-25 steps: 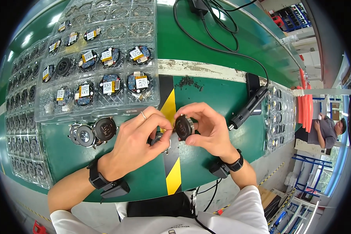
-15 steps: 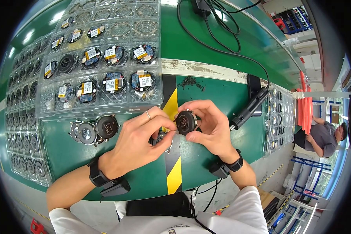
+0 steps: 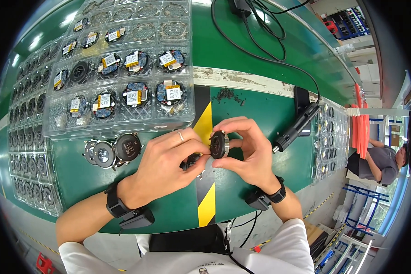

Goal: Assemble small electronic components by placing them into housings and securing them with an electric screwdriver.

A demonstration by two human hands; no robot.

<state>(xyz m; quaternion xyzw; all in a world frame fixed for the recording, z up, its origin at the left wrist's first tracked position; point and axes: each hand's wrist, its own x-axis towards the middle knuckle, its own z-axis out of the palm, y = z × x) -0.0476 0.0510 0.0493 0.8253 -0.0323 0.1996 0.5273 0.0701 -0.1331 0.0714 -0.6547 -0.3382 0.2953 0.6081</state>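
My right hand (image 3: 253, 155) holds a round dark watch case (image 3: 218, 145) on edge between thumb and fingers, its metal rim turned toward the palm. Thumb and fingertips of my left hand (image 3: 162, 160) are pinched together against the near left side of that case; whatever they grip is too small or hidden to make out. A second watch case (image 3: 192, 160) shows partly beneath the left fingers, and I cannot tell if it is held or lies on the table. Left of that hand, several watch cases (image 3: 127, 147) lie overlapping on the green table.
A clear plastic tray (image 3: 118, 130) of watch modules stands at the back left, beside more trays (image 3: 50, 201). Small black pieces (image 3: 228, 96) are scattered beyond my hands. A black electric screwdriver (image 3: 297, 127) with a cable lies to the right. Another person (image 3: 381, 160) is farther right.
The watch case in my right hand has turned more edge-on, showing more of its metal rim. My left fingertips have come closer to its side.
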